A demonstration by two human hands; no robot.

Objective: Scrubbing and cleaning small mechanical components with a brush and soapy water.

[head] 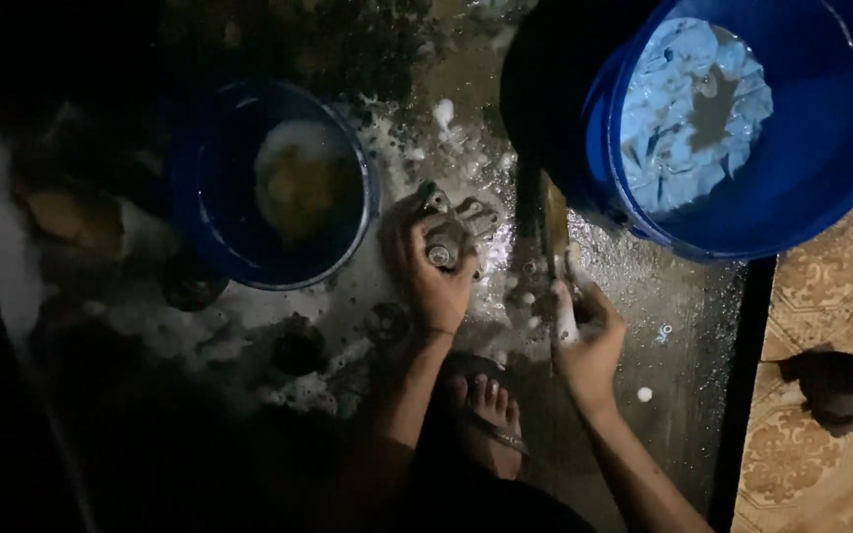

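The person squats low over a wet, soapy floor [634,296], and the light is weak, so many details are lost in the dark. The left hand [431,271] grasps a small grey metal part [451,232] with several round knobs; the fingers are closed around its lower side, and the part sticks out toward 12 o'clock from the hand. The right hand [584,331] is clenched on the pale handle of a brush [550,237], which points toward 12 o'clock, with the dark bristle end near the metal part but apart from it.

At 10 o'clock from the left hand stands a small blue basin [204,212] with something pale and yellowish inside. At 1 o'clock from the right hand is a big blue bucket [821,128] with foamy water. Between the two forearms, at 6 o'clock, I see a bare foot [491,419] in a sandal. At 3 o'clock, on the patterned tiles [831,296], lies a dark scoop [836,385].
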